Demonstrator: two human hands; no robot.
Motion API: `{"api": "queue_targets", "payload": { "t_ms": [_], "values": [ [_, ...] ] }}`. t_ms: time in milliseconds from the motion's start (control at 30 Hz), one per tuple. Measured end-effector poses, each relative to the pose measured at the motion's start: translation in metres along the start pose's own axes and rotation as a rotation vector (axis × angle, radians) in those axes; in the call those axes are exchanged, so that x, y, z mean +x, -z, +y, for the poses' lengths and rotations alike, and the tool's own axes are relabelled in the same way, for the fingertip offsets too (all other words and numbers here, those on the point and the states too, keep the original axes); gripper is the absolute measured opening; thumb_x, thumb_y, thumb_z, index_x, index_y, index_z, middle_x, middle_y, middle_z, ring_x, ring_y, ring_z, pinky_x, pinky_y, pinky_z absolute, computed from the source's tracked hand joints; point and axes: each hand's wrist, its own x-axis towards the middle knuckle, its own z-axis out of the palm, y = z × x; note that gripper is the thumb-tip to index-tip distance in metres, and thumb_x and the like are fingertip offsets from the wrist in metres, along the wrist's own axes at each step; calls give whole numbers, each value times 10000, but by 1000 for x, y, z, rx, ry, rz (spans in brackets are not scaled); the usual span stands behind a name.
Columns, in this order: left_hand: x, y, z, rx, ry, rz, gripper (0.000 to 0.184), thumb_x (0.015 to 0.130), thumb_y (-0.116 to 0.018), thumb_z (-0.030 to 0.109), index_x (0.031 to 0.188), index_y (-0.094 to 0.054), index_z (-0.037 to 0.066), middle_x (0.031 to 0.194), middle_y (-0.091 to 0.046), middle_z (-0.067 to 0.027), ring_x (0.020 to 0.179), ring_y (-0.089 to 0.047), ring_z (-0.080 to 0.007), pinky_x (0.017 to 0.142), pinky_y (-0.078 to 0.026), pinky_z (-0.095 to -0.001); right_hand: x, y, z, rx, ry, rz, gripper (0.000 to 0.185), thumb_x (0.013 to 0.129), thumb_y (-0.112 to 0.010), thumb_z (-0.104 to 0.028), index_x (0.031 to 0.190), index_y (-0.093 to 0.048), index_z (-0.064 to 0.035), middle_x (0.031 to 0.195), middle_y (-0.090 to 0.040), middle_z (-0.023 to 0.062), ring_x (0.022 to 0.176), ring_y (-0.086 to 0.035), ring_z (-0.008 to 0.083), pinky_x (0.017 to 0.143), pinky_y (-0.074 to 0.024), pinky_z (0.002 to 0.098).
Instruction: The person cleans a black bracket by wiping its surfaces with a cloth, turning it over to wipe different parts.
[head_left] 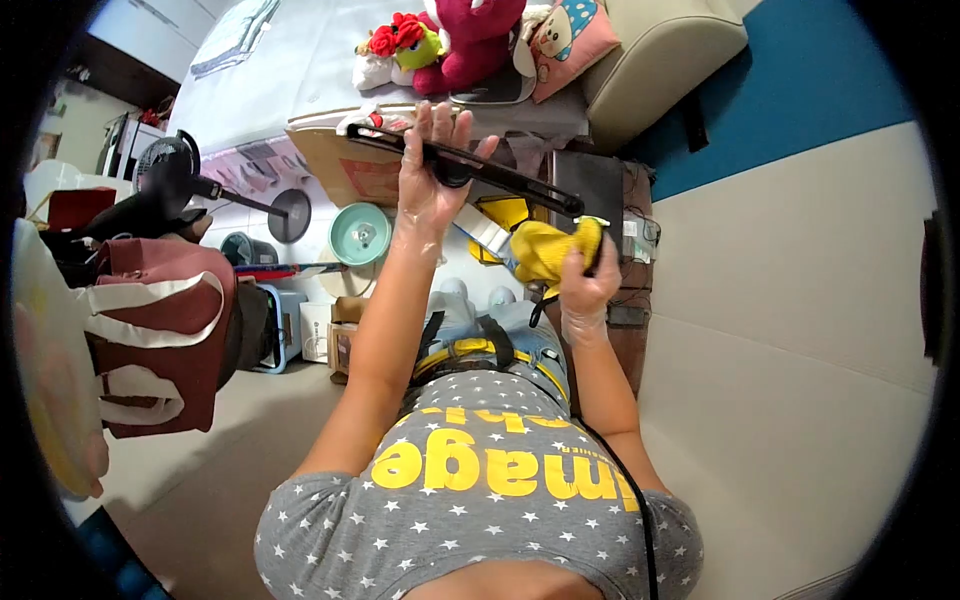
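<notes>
Up and right of the turquoise basin (343, 240), the plastic-gloved left hand (432, 195), fingers extended, supports a slotted black bar (490, 173) across its palm; farther right of it, the gloved right hand (590, 286) grips a yellow cloth (540, 252).

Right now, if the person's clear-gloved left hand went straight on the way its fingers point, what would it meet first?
Probably the magenta plush toy on the pale fabric-covered bed; the toy shows just beyond the left hand. Depth is unclear, so the bed's edge might come first.
</notes>
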Motion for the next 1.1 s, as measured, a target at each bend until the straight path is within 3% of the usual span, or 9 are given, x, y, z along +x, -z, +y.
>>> {"api": "queue_targets", "payload": {
  "t_ms": [133, 200, 533, 600, 800, 867, 900, 1000, 1100],
  "values": [
    [-4, 4, -9, -280, 221, 186, 397, 922, -448, 299, 1233, -490, 56, 1257, -523, -120, 1186, -478, -285, 1052, -265, -537, 2, 13, 9, -79, -383, 179, 425, 819, -612, -102, 1177, -491, 93, 1086, -579, 172, 956, -561, 217, 885, -430, 327],
    [-9, 4, -17, -305, 305, 219, 436, 910, -449, 315, 1241, -472, 32, 1268, -510, -139, 1188, -473, -304, 1032, -293, -543, 4, 20, 22, 199, -407, 202, 398, 832, -590, -62, 1187, -483, 85, 1107, -562, 141, 984, -533, 190, 889, -419, 314],
    [-27, 19, -53, -181, 502, 471, 500, 921, -413, 372, 1254, -427, 0, 1248, -498, -203, 1123, -514, -354, 956, -392, -541, -15, 39, 50, 207, -521, -54, 368, 795, -577, 56, 1157, -518, 40, 1067, -569, 88, 934, -545, 164, 847, -440, 293],
    [-29, 22, -56, -247, 541, 446, 490, 917, -426, 368, 1231, -446, -7, 1220, -520, -205, 1090, -537, -356, 961, -387, -545, -19, 40, 54, -8, -295, -127, 373, 792, -544, 88, 1161, -519, 36, 1072, -566, 85, 945, -545, 166, 853, -439, 286],
    [-33, 34, -62, -138, 529, 508, 427, 911, -441, 380, 1165, -514, 45, 1115, -592, -182, 1024, -573, -342, 930, -423, -520, 3, 51, 20, 52, -570, -20, 390, 814, -519, 17, 1193, -483, 97, 1048, -620, 185, 943, -597, 225, 850, -457, 332],
    [-35, 37, -66, -77, 328, 462, 401, 912, -439, 387, 1127, -525, 60, 1094, -604, -166, 1003, -581, -335, 918, -431, -511, 7, 62, 16, -429, -323, -88, 360, 826, -463, 28, 1178, -498, 95, 1043, -618, 154, 930, -593, 190, 831, -472, 314],
    [-36, 42, -68, -84, 258, 430, 392, 919, -423, 396, 1102, -526, 66, 1065, -614, -156, 980, -589, -325, 914, -434, -502, 14, 57, -2, -424, -266, -134, 382, 774, -569, -26, 1128, -536, 111, 1046, -604, 241, 948, -603, 326, 851, -467, 378],
    [-36, 37, -74, 34, 201, 416, 398, 927, -402, 404, 1104, -514, 65, 1045, -619, -154, 970, -594, -319, 920, -429, -500, 23, 23, -39, -477, -66, -354, 338, 781, -617, -98, 1074, -578, 65, 921, -613, 205, 823, -617, 346, 728, -501, 384],
    [-33, 33, -72, 188, 204, 411, 401, 938, -390, 398, 1133, -489, 62, 971, -624, -136, 922, -609, -304, 882, -465, -459, 26, 4, -36, -438, -64, -468, 237, 809, -635, -159, 1001, -626, -20, 846, -607, 146, 730, -607, 327, 647, -496, 386]
  ]
}}
